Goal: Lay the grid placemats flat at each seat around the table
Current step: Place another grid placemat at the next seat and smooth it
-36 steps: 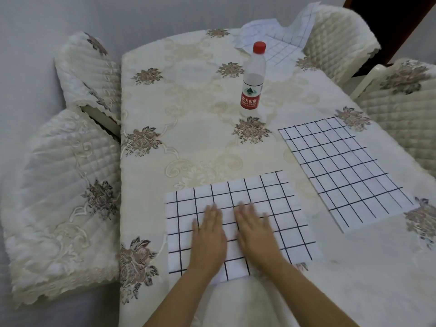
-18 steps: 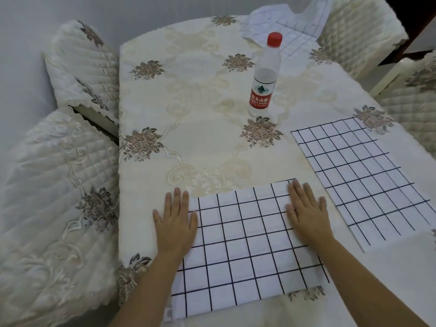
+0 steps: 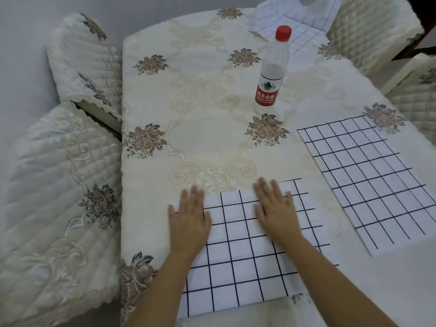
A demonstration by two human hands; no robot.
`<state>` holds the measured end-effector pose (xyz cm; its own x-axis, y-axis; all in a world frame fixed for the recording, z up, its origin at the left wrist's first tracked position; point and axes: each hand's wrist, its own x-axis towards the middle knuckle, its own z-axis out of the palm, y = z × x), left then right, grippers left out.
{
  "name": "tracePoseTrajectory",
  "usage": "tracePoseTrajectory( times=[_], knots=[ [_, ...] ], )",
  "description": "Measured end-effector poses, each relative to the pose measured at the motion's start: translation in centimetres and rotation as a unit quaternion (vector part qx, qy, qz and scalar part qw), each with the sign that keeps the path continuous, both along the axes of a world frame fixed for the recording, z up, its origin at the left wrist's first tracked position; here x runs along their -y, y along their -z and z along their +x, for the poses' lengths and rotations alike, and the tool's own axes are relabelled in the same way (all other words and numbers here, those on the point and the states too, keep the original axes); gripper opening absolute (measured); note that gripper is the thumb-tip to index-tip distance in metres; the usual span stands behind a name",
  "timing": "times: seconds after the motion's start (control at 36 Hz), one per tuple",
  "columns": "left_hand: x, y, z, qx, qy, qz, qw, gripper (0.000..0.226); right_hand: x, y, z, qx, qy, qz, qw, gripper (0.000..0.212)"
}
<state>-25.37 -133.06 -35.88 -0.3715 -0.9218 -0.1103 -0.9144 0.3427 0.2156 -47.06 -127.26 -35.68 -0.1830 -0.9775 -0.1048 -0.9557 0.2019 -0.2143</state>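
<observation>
Head | near placemat [image 3: 245, 244] under both palms | left hand [image 3: 188, 220] flat, far-left corner | right hand [image 3: 276, 208] flat, far edge

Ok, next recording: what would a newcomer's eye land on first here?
The left hand and right hand press flat on the near placemat at the table's front edge. A second placemat lies flat to its right, and a red-capped water bottle stands upright mid-table. A third placemat lies rumpled at the far end.
</observation>
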Motion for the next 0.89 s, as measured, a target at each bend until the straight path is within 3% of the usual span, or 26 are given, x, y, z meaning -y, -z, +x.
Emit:
tracePoseTrajectory(
  times=[0.19,0.31,0.36,0.42,0.5,0.61,0.75,0.89],
  knots=[
    [0.5,0.2,6.5,0.006,-0.106,0.01,0.994,0.069,-2.5,-0.6,-6.8,0.011,0.113,0.037,0.993,0.069],
    [-0.7,0.1,7.4,-0.008,-0.153,0.015,0.988,0.073,-3.7,-1.0,-7.1,0.062,0.178,0.005,0.982,0.081],
    [-1.8,0.0,6.6,-0.036,-0.185,-0.019,0.982,0.072,-4.0,-1.6,-5.0,0.088,0.187,-0.026,0.978,0.077],
    [-3.3,-0.4,4.4,-0.062,-0.162,-0.054,0.983,0.062,-4.3,-2.2,-1.5,0.051,0.133,-0.055,0.988,0.064],
    [-6.3,-0.8,-0.1,-0.095,-0.009,-0.048,0.994,0.049,-4.8,-1.0,4.8,0.051,0.02,-0.076,0.996,0.053],
    [-9.0,0.1,-2.2,-0.059,0.064,-0.005,0.996,0.049,-6.5,0.7,7.8,0.048,-0.048,-0.072,0.995,0.046],
    [-8.6,0.3,1.8,-0.029,0.041,-0.027,0.998,0.056,-7.9,0.5,2.0,0.009,0.017,-0.027,0.999,0.056],
    [-7.7,0.6,6.2,-0.022,-0.046,-0.028,0.998,0.056,-10.8,-0.4,-3.9,0.002,0.119,0.023,0.993,0.064]
  ],
)
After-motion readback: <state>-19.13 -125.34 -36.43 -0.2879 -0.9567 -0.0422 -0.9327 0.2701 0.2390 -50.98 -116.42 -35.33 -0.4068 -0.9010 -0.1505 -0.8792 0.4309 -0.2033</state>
